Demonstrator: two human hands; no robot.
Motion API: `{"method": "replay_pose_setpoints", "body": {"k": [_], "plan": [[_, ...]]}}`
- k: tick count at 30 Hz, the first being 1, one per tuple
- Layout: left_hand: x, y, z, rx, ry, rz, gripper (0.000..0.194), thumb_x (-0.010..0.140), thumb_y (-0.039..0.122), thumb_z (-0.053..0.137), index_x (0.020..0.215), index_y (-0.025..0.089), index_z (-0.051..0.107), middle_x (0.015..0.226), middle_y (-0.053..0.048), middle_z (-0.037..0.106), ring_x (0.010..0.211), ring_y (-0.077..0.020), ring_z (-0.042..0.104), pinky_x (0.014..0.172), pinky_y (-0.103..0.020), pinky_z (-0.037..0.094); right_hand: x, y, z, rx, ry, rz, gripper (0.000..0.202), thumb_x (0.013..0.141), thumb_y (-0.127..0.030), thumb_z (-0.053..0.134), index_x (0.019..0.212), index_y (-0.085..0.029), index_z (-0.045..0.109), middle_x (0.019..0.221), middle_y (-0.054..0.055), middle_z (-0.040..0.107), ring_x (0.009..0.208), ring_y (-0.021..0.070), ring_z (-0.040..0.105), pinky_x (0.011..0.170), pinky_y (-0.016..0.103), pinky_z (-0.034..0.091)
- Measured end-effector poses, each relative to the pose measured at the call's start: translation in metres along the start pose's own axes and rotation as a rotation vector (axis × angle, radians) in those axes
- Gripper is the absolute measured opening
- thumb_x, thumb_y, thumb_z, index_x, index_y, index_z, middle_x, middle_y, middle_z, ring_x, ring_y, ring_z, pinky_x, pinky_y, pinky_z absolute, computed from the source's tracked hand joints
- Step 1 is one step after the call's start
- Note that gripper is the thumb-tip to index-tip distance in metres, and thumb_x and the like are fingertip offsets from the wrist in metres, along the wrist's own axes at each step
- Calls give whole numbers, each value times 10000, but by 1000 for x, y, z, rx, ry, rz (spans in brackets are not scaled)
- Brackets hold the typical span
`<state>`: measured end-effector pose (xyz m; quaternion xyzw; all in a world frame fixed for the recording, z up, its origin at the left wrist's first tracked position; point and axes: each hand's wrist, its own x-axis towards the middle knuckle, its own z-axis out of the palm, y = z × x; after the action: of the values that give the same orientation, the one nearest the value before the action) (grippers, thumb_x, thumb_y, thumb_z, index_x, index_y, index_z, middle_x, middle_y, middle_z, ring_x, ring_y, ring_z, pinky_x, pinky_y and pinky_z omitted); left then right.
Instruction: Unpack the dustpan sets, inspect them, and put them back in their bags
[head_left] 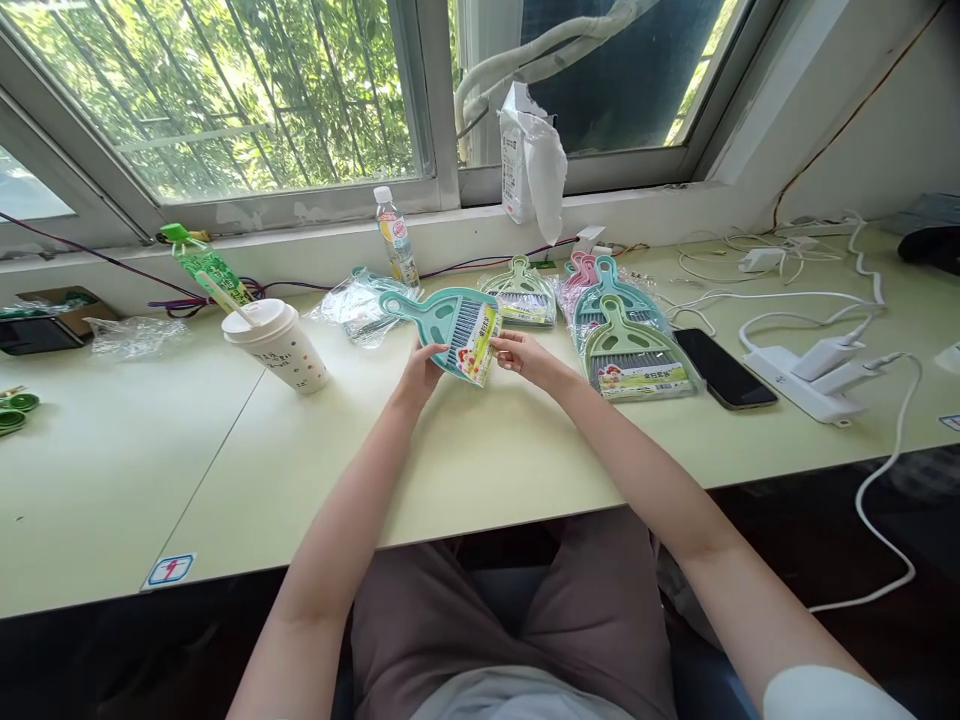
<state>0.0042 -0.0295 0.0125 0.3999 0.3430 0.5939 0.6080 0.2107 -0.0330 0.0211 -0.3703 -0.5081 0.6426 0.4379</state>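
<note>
My left hand (pixel 421 374) has its grip clamped on the near edge of a teal dustpan (pixel 436 316), which I hold over the bench (pixel 480 465) at twelve o'clock from me. My right hand (pixel 526 358) has its grip pinched together on the edge of the label card (pixel 478 348) across the dustpan's bristles.

Taking the dustpan as the clock's centre, a white cup (pixel 289 352) with a straw stands at nine o'clock. At three lie a packaged green dustpan set (pixel 637 362), a phone (pixel 724 370) just beside it, then a white power strip (pixel 799 385). Farther off, clear plastic wrapping (pixel 364 308) sits at ten, and another green set (pixel 519 292) at one. Beyond, a white-capped bottle (pixel 397 240) stands at eleven.
</note>
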Motion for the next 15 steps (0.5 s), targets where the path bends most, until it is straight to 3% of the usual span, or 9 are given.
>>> {"method": "replay_pose_setpoints", "body": {"k": [4,8,12,15], "plan": [[-3,-3,6,8,-105,-55,719,614,113,715,1286,257,503,1025,-13,689,887,-186,687,784,-307,545,2,4,1,-165,98,-18,275,703,-356,803,774,-172,612,651,-14,615,466,56,478,423,212,296],[-3,-3,4,26,-167,-61,732,605,107,757,1279,251,511,1046,-27,687,925,-196,685,776,-300,554,6,8,-8,-341,140,-17,184,763,-317,735,794,-165,636,671,-6,639,475,67,479,455,216,318],[-3,-3,2,52,-184,-83,693,582,79,762,1226,221,550,1057,-47,691,958,-218,684,798,-323,569,15,18,-19,-544,232,-133,115,774,-274,694,807,-165,676,726,10,683,625,112,572,628,245,439],[-4,-3,3,83,-201,-82,685,549,83,805,1183,206,576,1083,-62,689,1039,-248,674,870,-352,562,21,26,-22,-607,262,-136,145,761,-307,710,795,-168,686,786,34,712,698,149,622,725,290,482]]}}
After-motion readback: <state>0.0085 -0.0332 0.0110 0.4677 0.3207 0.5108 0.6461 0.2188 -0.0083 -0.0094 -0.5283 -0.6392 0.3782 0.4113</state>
